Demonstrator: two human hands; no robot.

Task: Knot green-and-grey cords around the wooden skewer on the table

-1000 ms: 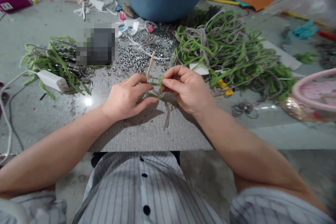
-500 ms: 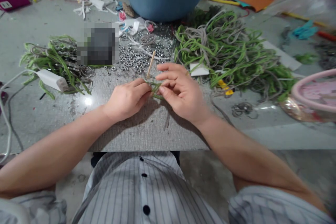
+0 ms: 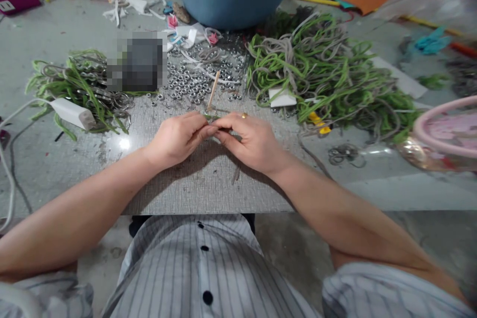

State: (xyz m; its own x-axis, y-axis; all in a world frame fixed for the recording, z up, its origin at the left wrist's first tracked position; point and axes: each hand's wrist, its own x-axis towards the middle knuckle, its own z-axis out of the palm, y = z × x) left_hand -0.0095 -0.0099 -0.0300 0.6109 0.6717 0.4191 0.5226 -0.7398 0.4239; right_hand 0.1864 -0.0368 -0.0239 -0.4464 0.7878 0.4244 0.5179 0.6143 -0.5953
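My left hand (image 3: 181,138) and my right hand (image 3: 251,140) meet at their fingertips, low over the table near its front edge. Both are pinched closed on a green cord (image 3: 211,117), of which only a short piece shows between the fingers. A grey cord end (image 3: 236,173) hangs below my right hand. Just beyond the fingertips a thin wooden stick (image 3: 213,88) stands tilted, its lower end near a small clear piece that I cannot make out. Behind it many small metal rings (image 3: 184,84) lie scattered.
A large heap of green and grey cords (image 3: 320,69) lies to the right, a smaller bundle of cords with metal parts (image 3: 84,77) to the left. A white plug-like block (image 3: 74,113) with a cable rests by that bundle. A blue basin (image 3: 238,0) stands at the back.
My right hand's raised fingers have come down and closed against my left fingertips. Less of the green cord shows now. My left hand has barely moved.
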